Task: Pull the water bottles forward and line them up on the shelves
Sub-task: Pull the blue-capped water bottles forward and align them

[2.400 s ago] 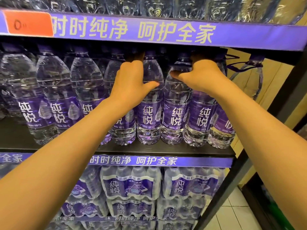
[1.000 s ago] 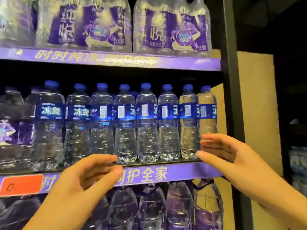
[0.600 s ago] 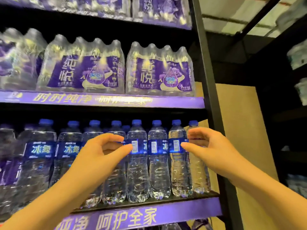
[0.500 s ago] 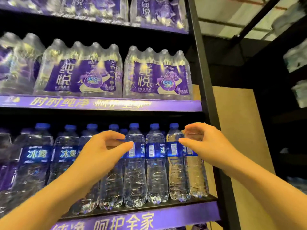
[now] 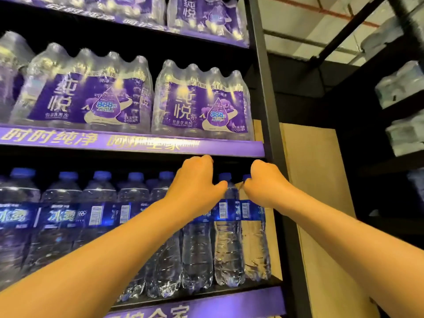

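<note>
A row of clear water bottles with blue caps and blue labels [image 5: 96, 214] stands on the middle shelf [image 5: 241, 299]. Both my hands are up at the bottle tops at the row's right end, just under the shelf above. My left hand [image 5: 197, 182] curls over the top of the third bottle from the right [image 5: 197, 253], hiding its cap. My right hand [image 5: 266, 182] curls round the neck of the rightmost bottle [image 5: 255, 249], thumb in front. The fingertips of both hands are hidden behind the bottles. Between the hands one bottle [image 5: 228, 249] stands free.
Shrink-wrapped purple multipacks [image 5: 202, 104] fill the shelf above, whose purple edge strip [image 5: 137, 143] sits close over my hands. A black upright post [image 5: 266, 99] bounds the shelf on the right, with a tan board [image 5: 316, 180] behind it. Dark racking with wrapped packs [image 5: 403, 83] stands far right.
My view rose from the large purple-label bottles to this blue-label shelf. Both hands moved up from the bottle labels to the bottle tops and curled over them at the right end.
</note>
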A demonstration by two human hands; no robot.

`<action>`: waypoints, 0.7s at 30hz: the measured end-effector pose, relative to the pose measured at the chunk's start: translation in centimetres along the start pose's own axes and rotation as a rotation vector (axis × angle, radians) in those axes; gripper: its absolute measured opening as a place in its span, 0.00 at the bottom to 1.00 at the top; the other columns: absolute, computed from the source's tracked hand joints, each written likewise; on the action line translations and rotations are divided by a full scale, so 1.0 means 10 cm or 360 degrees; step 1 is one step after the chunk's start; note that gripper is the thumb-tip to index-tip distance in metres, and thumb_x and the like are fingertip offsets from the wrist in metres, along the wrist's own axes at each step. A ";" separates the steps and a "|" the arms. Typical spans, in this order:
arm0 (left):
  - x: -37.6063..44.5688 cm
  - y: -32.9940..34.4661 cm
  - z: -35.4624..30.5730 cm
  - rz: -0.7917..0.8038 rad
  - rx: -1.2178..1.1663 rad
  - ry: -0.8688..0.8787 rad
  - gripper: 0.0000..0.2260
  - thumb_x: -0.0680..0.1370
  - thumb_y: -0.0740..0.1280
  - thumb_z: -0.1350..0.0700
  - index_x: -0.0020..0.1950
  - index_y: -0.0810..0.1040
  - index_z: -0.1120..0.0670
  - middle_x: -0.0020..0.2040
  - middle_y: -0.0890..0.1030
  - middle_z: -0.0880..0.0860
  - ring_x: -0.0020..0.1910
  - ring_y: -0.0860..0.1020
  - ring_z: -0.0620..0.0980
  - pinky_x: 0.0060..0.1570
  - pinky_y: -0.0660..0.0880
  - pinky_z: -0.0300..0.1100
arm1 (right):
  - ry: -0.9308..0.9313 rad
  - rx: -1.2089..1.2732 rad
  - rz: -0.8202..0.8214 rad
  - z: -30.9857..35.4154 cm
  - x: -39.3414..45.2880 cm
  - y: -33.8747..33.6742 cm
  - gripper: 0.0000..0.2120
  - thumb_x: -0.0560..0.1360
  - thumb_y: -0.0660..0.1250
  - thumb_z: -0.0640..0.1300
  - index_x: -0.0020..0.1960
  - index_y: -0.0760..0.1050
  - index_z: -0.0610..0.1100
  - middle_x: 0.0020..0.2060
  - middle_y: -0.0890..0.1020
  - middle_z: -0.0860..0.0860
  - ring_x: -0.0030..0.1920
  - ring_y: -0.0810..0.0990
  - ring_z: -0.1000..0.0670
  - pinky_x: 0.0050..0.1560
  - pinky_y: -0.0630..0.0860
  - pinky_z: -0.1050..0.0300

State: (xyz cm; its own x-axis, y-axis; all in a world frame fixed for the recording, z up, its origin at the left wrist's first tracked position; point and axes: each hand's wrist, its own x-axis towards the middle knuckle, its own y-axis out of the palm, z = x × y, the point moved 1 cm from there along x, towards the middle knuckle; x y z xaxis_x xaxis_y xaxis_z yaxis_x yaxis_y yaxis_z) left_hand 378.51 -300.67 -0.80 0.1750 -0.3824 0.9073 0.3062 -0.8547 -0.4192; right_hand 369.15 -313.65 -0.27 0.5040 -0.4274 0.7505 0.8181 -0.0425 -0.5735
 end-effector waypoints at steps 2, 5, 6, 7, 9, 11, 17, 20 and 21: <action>0.12 0.09 -0.06 0.0073 0.0038 0.0044 0.13 0.73 0.69 0.52 0.39 0.69 0.58 0.35 0.74 0.56 0.34 0.73 0.56 0.33 0.72 0.48 | -0.0014 -0.0221 0.0104 0.08 0.04 0.00 0.09 0.77 0.68 0.42 0.54 0.72 0.40 0.51 0.79 0.43 0.50 0.80 0.44 0.46 0.80 0.53; 0.26 0.18 -0.11 0.0217 0.0074 0.0114 0.14 0.72 0.69 0.57 0.35 0.64 0.56 0.30 0.67 0.54 0.29 0.64 0.51 0.29 0.61 0.45 | 0.0021 -0.0488 0.0227 0.19 0.14 0.01 0.11 0.76 0.70 0.44 0.54 0.72 0.41 0.47 0.77 0.46 0.50 0.79 0.46 0.47 0.78 0.55; 0.31 0.20 -0.12 0.0257 0.0079 0.0115 0.15 0.73 0.68 0.58 0.34 0.63 0.56 0.30 0.65 0.54 0.29 0.62 0.51 0.29 0.60 0.45 | 0.0038 -0.0546 0.0268 0.21 0.17 0.01 0.11 0.75 0.70 0.44 0.52 0.71 0.42 0.45 0.76 0.47 0.49 0.78 0.47 0.45 0.76 0.56; 0.35 0.23 -0.11 0.0284 0.0083 0.0113 0.16 0.74 0.68 0.58 0.33 0.62 0.56 0.29 0.64 0.53 0.28 0.62 0.51 0.28 0.59 0.44 | 0.0048 -0.0574 0.0284 0.21 0.20 0.00 0.10 0.75 0.70 0.44 0.50 0.70 0.42 0.44 0.75 0.47 0.48 0.78 0.46 0.44 0.75 0.56; 0.41 0.28 -0.11 0.0300 0.0100 0.0114 0.17 0.75 0.68 0.58 0.31 0.62 0.56 0.28 0.64 0.52 0.27 0.62 0.50 0.27 0.59 0.43 | 0.0018 -0.0511 0.0235 0.20 0.26 0.01 0.07 0.75 0.68 0.42 0.45 0.70 0.42 0.43 0.75 0.45 0.50 0.79 0.42 0.43 0.72 0.54; 0.44 0.32 -0.10 0.0287 0.0107 0.0121 0.18 0.75 0.68 0.57 0.31 0.62 0.55 0.29 0.65 0.52 0.27 0.62 0.49 0.26 0.59 0.41 | 0.0055 -0.0537 0.0259 0.19 0.33 0.03 0.06 0.75 0.67 0.41 0.44 0.71 0.41 0.44 0.77 0.45 0.52 0.79 0.42 0.44 0.72 0.54; 0.51 0.38 -0.03 0.0360 0.0122 0.0136 0.19 0.75 0.72 0.48 0.34 0.65 0.53 0.32 0.70 0.51 0.30 0.68 0.49 0.28 0.63 0.40 | 0.0333 -0.0698 0.0486 0.21 0.48 0.06 0.10 0.75 0.70 0.40 0.49 0.69 0.41 0.37 0.72 0.45 0.34 0.73 0.48 0.37 0.74 0.57; 0.54 0.35 -0.05 0.0430 0.0051 0.0087 0.17 0.73 0.74 0.51 0.35 0.68 0.55 0.32 0.70 0.52 0.34 0.69 0.52 0.33 0.68 0.43 | 0.0332 -0.0669 0.0334 0.18 0.51 0.09 0.12 0.74 0.72 0.41 0.45 0.67 0.42 0.37 0.72 0.45 0.32 0.74 0.47 0.27 0.72 0.56; 0.55 0.34 -0.06 0.0464 0.0039 0.0052 0.17 0.73 0.74 0.52 0.35 0.68 0.55 0.32 0.70 0.53 0.34 0.69 0.52 0.34 0.68 0.43 | 0.0319 -0.0631 0.0272 0.17 0.52 0.11 0.13 0.73 0.72 0.42 0.47 0.68 0.43 0.37 0.72 0.45 0.33 0.74 0.46 0.26 0.71 0.56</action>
State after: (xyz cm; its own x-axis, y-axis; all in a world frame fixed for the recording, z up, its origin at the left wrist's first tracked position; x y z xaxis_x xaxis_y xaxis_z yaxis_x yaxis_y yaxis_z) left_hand 379.98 -305.87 2.80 0.2285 -0.6220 0.7489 0.2700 -0.6986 -0.6626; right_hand 373.17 -314.43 3.57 0.5270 -0.6224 0.5787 0.5394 -0.2812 -0.7937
